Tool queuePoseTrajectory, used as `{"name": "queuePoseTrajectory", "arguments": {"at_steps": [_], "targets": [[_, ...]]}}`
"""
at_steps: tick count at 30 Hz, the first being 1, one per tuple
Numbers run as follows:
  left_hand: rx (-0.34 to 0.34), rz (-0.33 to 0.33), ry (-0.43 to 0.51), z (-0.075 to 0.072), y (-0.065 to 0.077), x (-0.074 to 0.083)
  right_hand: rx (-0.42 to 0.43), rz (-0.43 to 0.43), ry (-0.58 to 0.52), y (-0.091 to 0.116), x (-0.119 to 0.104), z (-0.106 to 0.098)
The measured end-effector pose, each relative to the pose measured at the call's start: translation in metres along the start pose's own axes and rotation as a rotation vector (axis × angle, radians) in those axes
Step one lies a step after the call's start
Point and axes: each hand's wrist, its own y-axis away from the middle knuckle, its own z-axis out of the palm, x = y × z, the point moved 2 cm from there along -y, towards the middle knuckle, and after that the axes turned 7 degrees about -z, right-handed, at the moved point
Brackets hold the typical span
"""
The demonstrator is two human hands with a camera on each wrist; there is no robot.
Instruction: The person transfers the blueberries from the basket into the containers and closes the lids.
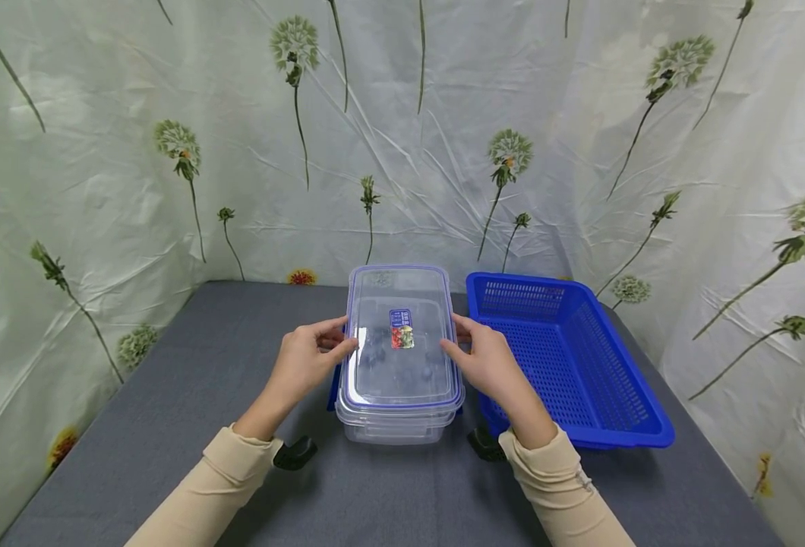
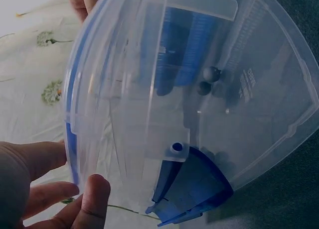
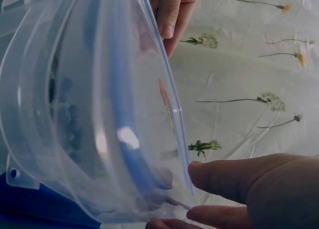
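Observation:
A clear plastic food container (image 1: 394, 434) stands on the grey table in front of me, its clear lid (image 1: 402, 380) with a blue seal lying over the top. A small printed label (image 1: 401, 328) is stuck on the lid. My left hand (image 1: 304, 358) pinches the lid's left edge, thumb on top and fingers lower down. On the opposite edge, my right hand (image 1: 490, 358) holds the lid in the same way. Dark round berries (image 2: 212, 73) show through the container wall in the left wrist view. There, a blue side latch (image 2: 199, 189) hangs folded outward.
A blue slotted plastic basket (image 1: 638, 380) sits at the right of the container, close to my right forearm. Behind the table (image 1: 190, 365) hangs a pale curtain (image 1: 409, 152) printed with dandelions. Black wrist mounts (image 1: 296, 453) show below both hands.

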Motion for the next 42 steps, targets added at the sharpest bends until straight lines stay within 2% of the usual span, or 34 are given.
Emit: {"name": "queuePoseTrajectory", "arguments": {"at_steps": [14, 23, 26, 42], "targets": [[-0.072, -0.063, -0.074, 0.005, -0.002, -0.004, -0.068, 0.014, 0.048, -0.003, 0.001, 0.010], [-0.094, -0.048, -0.129, 0.004, 0.000, -0.006, -0.100, -0.050, 0.170, -0.002, -0.001, 0.014], [-0.096, -0.042, -0.132, 0.005, 0.001, -0.006, -0.094, -0.062, 0.174, -0.002, -0.002, 0.015], [-0.130, -0.066, -0.146, 0.007, 0.002, -0.010, -0.116, -0.047, 0.233, 0.000, -0.004, 0.021]]}}
